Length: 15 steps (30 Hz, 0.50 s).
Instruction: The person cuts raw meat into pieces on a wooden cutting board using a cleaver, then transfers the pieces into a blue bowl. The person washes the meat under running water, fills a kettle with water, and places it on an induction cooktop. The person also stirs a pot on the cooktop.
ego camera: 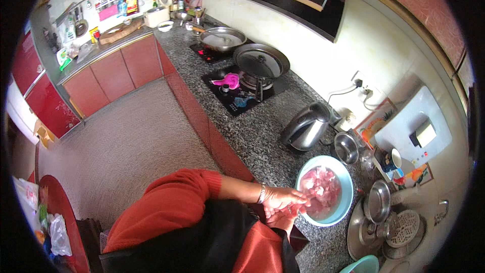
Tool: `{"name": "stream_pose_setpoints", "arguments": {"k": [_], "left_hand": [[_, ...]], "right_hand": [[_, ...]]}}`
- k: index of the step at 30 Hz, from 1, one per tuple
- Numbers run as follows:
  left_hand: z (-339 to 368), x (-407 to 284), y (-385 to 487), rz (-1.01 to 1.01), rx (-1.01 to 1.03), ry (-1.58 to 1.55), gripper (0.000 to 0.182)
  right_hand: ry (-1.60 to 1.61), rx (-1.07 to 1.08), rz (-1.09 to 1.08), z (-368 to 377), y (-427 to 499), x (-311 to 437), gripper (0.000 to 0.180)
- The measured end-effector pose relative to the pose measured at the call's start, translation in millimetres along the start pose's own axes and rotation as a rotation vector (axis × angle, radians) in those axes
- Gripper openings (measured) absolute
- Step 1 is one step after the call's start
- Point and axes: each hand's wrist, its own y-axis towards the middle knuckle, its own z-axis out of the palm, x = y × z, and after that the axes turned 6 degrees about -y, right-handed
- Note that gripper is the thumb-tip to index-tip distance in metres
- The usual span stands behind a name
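A light blue plastic basin (348,197) stands on the speckled granite counter. It holds pieces of raw pink meat (321,187) in cloudy water. My left hand (282,198), with a metal bracelet (262,193) at the wrist, reaches to the basin's near rim, its fingers stretched out. Directly below it is my right hand (285,218), palm turned up and partly covered by the left. The two hands touch each other at the basin's edge. Whether anything small lies between them cannot be seen.
An electric kettle (307,127) and a steel bowl (346,148) stand beyond the basin. Right of it is a sink (354,231) with steel dishes. Farther along are a lidded pan (261,62) on a gas hob (223,96) and a wok (222,39).
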Motion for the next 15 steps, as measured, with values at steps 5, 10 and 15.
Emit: {"name": "stream_pose_setpoints", "arguments": {"k": [5, 10, 15], "left_hand": [[-41, 1, -47, -0.028, -0.086, -0.027, 0.046], [-83, -10, -117, 0.16, -0.091, -0.101, 0.044], [-104, -38, -194, 0.247, -0.212, -0.021, 0.042]], "right_hand": [[-0.124, -0.083, 0.197, 25, 27, -5, 0.086], [-0.006, 0.066, 0.272, 53, 60, -34, 0.099], [-0.068, 0.121, 0.299, 101, 103, -72, 0.089]]}}
